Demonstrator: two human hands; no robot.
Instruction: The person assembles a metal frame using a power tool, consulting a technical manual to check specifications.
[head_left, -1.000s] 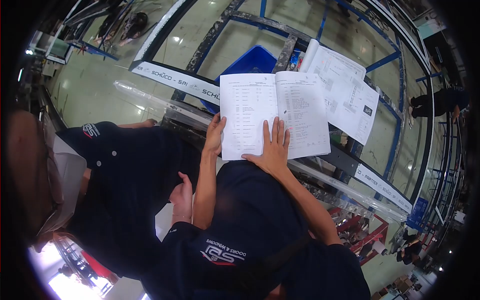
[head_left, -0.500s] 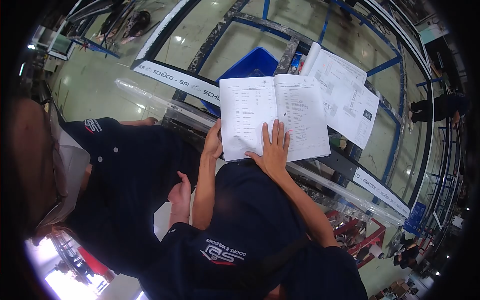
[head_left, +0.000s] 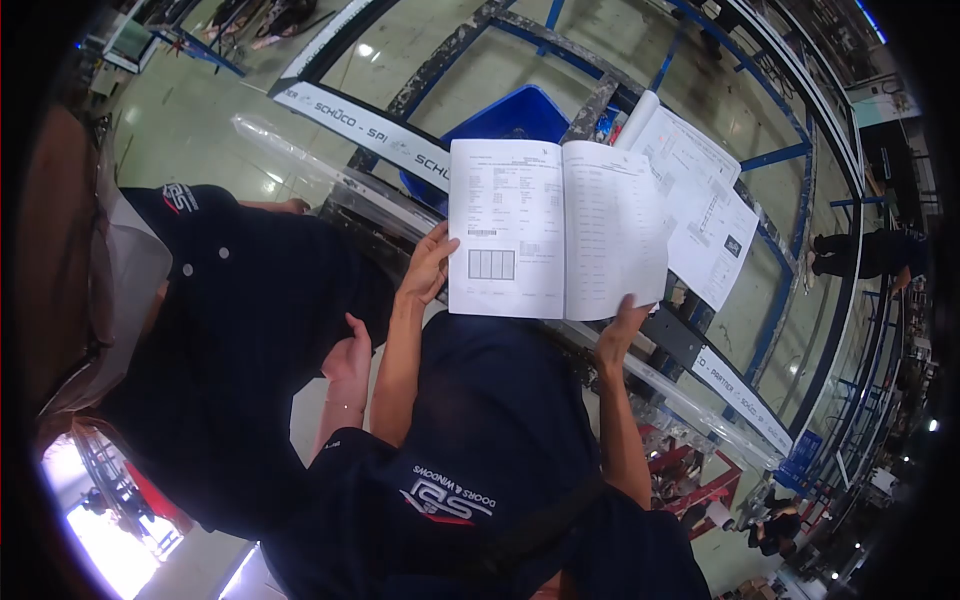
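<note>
A thick printed booklet (head_left: 505, 210) lies spread in front of me, its left page showing text and a small panel drawing. My left hand (head_left: 428, 262) grips the booklet's left edge, thumb on top and the other fingers partly behind. At the lower right corner, my right hand (head_left: 620, 338) pinches a page (head_left: 612, 230), which bends up along its right side. Large drawing sheets (head_left: 700, 200), rolled at one end, lie beyond the booklet on the frame.
A person in a dark shirt (head_left: 250, 300) stands close at my left, one hand (head_left: 348, 355) near my left forearm. Beneath the papers is a long frame with printed tape (head_left: 350, 120). A blue bin (head_left: 525, 112) sits behind the booklet. Another person (head_left: 865, 255) is at far right.
My right hand has gone from lying flat across the pages to the lower right corner. Different pages now show. My left hand stays at the left edge.
</note>
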